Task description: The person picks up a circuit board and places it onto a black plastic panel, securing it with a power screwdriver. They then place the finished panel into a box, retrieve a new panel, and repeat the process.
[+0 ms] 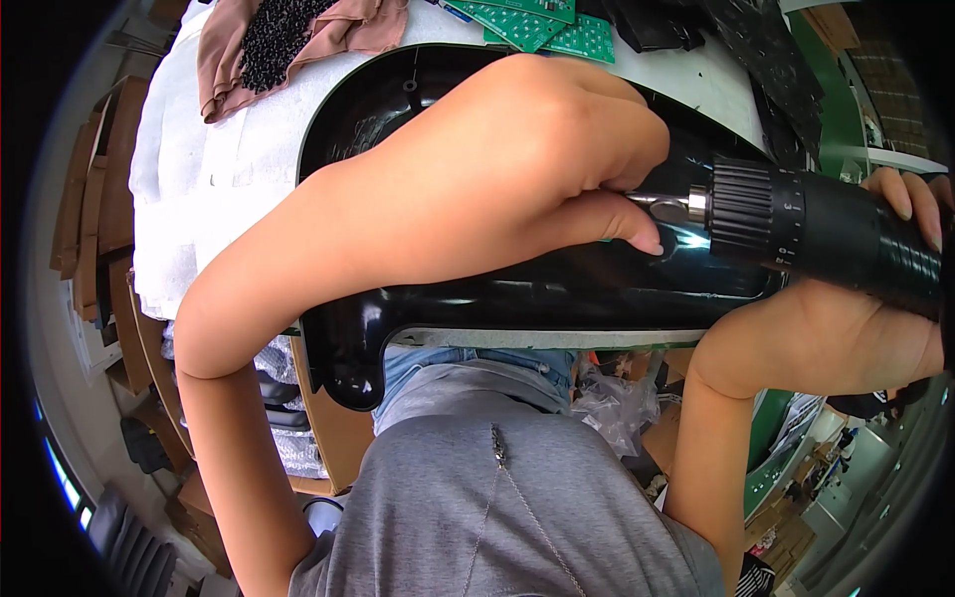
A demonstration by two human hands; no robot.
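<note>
A large glossy black plastic shell [557, 301] lies across the table in front of me, its inner side up. Over it, my left hand [587, 139] is closed, fingers curled under and thumb pointing right. My right hand [910, 214], at the right edge, is wrapped round a black electric screwdriver [836, 224] held nearly level. The driver's metal bit [668, 206] points left and runs in between my left thumb and fingers. What the left fingertips pinch is hidden behind the hand, as is the middle of the shell.
A heap of small black parts [274, 45] lies on a brown cloth [224, 65] at the far left. Green circuit boards [577, 38] sit at the back, beside black plastic bags [766, 60]. White padding [209, 189] covers the table. Cardboard boxes [119, 179] stand at left.
</note>
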